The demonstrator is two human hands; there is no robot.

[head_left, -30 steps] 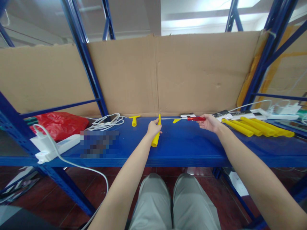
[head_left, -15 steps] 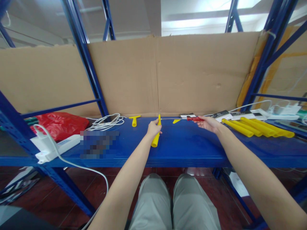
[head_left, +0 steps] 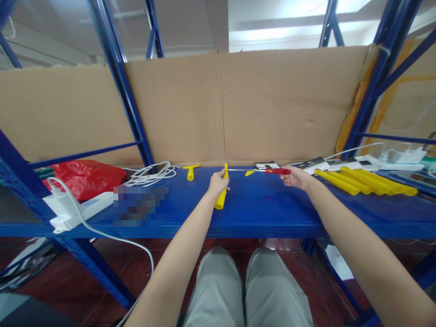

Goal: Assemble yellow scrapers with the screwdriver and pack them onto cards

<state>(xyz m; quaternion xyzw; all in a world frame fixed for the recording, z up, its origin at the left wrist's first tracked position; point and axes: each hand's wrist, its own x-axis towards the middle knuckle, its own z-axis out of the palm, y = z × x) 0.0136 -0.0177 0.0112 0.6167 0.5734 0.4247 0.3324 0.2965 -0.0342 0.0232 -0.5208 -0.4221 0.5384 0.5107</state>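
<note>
My left hand is closed around a yellow tube-shaped handle with a thin upright end above my fingers. My right hand grips a screwdriver by the end of its red handle. The long metal shaft points left and reaches the yellow handle's upper end; whether its tip touches a screw there is too small to see. Behind the shaft lies a small yellow flat piece. A yellow T-shaped piece with a short tube is on the blue shelf, left of my left hand.
Several yellow tubes lie side by side at the right, near black-and-white packets. On the left are a coiled white cable, a red plastic bag and a white power strip. Cardboard backs the blue shelf.
My right hand's fingers have shifted on the screwdriver, so more of the red handle shows. The left hand and the yellow handle have barely moved.
</note>
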